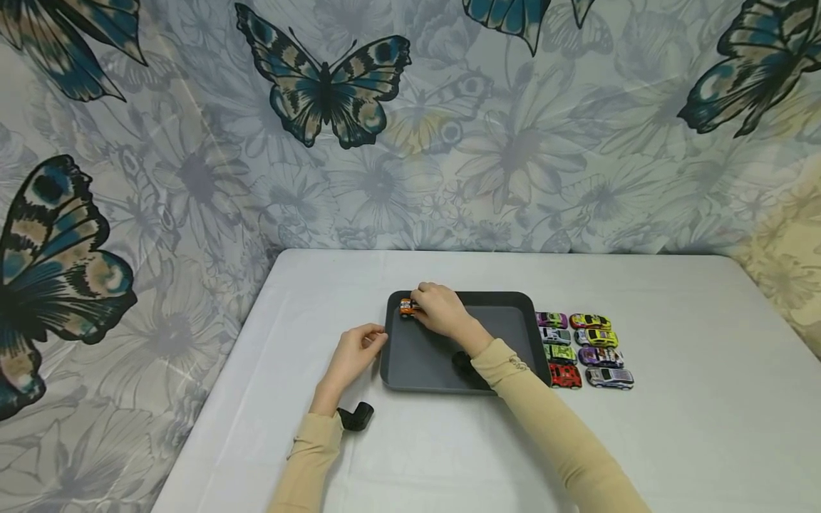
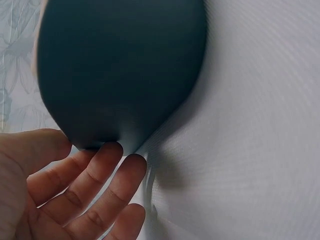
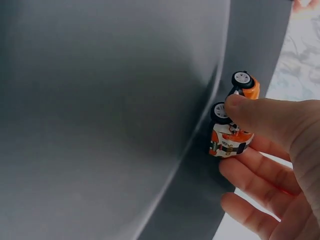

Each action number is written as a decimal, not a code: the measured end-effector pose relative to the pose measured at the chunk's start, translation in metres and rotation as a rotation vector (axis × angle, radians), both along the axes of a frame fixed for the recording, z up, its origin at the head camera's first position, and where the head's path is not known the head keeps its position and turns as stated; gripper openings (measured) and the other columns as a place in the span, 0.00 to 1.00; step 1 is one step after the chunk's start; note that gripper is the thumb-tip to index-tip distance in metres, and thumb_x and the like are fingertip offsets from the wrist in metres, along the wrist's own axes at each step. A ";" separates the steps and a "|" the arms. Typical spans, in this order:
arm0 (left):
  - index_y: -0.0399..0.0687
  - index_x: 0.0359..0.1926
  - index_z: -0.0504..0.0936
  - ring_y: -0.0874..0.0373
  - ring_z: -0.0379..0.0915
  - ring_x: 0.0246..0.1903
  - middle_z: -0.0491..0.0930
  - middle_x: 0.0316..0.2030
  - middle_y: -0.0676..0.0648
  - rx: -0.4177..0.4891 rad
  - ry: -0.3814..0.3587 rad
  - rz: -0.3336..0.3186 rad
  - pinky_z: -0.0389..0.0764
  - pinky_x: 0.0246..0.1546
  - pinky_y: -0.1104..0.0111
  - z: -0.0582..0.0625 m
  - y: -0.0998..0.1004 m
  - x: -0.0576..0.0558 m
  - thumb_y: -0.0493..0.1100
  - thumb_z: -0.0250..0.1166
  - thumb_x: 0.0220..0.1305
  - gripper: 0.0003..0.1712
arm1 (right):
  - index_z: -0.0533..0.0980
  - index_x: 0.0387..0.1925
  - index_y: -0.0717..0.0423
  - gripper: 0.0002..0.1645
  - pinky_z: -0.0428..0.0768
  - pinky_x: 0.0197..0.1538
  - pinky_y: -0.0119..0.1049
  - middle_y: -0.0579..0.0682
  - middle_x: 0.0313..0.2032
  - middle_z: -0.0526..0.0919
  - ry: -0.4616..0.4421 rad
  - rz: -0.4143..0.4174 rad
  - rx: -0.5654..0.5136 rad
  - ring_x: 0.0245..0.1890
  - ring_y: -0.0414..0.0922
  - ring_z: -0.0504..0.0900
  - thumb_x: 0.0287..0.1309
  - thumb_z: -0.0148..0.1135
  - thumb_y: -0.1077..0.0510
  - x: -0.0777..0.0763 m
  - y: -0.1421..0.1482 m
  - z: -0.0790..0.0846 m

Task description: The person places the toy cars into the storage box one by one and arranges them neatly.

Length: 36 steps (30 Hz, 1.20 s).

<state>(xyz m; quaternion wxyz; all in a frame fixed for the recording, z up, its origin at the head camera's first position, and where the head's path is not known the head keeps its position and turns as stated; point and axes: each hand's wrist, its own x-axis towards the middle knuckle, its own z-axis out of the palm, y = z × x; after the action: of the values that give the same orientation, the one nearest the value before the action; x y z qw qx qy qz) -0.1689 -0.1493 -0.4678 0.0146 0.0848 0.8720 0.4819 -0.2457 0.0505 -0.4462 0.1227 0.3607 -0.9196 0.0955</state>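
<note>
A dark grey tray (image 1: pixel 436 356) lies on the white table. At its far left corner my right hand (image 1: pixel 445 311) pinches a small orange and white toy car (image 3: pixel 232 135) between thumb and fingers. In the right wrist view the car is tilted against the tray's sloping wall, two wheels showing. My left hand (image 1: pixel 351 356) is at the tray's left side. Seen from the left wrist, its thumb and fingertips (image 2: pixel 134 165) grip the tray's edge from both sides.
Several toy cars stand in two columns right of the tray, among them a red car (image 1: pixel 565 376), a silver car (image 1: pixel 609 378) and a yellow car (image 1: pixel 596 338). A butterfly-patterned cloth (image 1: pixel 449 192) hangs behind the white table (image 1: pixel 693 427).
</note>
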 end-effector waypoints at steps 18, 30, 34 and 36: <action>0.36 0.48 0.80 0.60 0.77 0.25 0.81 0.31 0.45 -0.008 0.002 -0.001 0.76 0.25 0.69 0.001 0.001 0.001 0.42 0.59 0.65 0.15 | 0.79 0.35 0.59 0.11 0.76 0.34 0.40 0.52 0.29 0.78 0.035 -0.017 -0.018 0.29 0.47 0.78 0.49 0.70 0.60 0.002 -0.007 -0.004; 0.38 0.47 0.80 0.60 0.76 0.24 0.80 0.30 0.47 -0.007 -0.010 0.014 0.76 0.26 0.68 0.001 0.001 0.001 0.42 0.60 0.65 0.14 | 0.78 0.33 0.58 0.10 0.76 0.33 0.40 0.52 0.28 0.78 0.057 -0.016 -0.004 0.28 0.47 0.77 0.48 0.70 0.59 0.003 -0.007 -0.006; 0.39 0.47 0.80 0.60 0.77 0.24 0.80 0.29 0.47 -0.003 -0.015 0.020 0.76 0.26 0.68 0.000 0.002 0.000 0.42 0.60 0.64 0.14 | 0.78 0.32 0.58 0.10 0.76 0.32 0.40 0.52 0.27 0.77 0.062 -0.018 -0.003 0.28 0.47 0.77 0.48 0.71 0.59 0.003 -0.007 -0.006; 0.39 0.47 0.80 0.60 0.77 0.24 0.80 0.29 0.47 0.001 -0.018 0.020 0.76 0.26 0.68 -0.001 0.002 0.000 0.41 0.60 0.64 0.13 | 0.78 0.33 0.58 0.10 0.76 0.32 0.40 0.51 0.27 0.77 0.063 -0.017 -0.005 0.28 0.47 0.77 0.48 0.71 0.59 0.003 -0.007 -0.006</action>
<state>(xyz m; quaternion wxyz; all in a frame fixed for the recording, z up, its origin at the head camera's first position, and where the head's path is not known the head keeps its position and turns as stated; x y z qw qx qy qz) -0.1691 -0.1477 -0.4685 0.0174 0.0717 0.8723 0.4834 -0.2424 0.0431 -0.4518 0.1534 0.3554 -0.9181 0.0853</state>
